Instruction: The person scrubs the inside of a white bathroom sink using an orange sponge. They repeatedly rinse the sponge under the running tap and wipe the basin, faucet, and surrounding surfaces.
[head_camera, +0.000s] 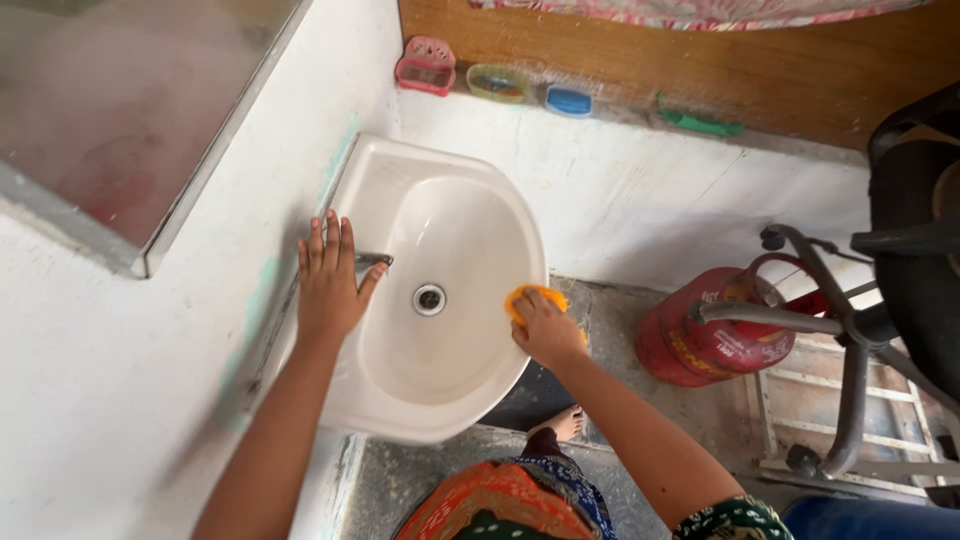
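Observation:
A cream wash basin (460, 215) is fixed to a white wall, with a metal drain (429, 299) at its bottom. My left hand (330, 280) rests flat with fingers spread on the basin's back edge, over the metal tap (375, 262). My right hand (545, 328) presses an orange scrub pad (532, 296) against the basin's front rim.
A mirror (120, 110) hangs on the wall at left. Pink (426, 65), green (497, 83) and blue (569, 101) soap dishes sit on a ledge. A red gas cylinder (700, 335) and a black chair (880, 290) stand at right. My bare foot (568, 424) is below the basin.

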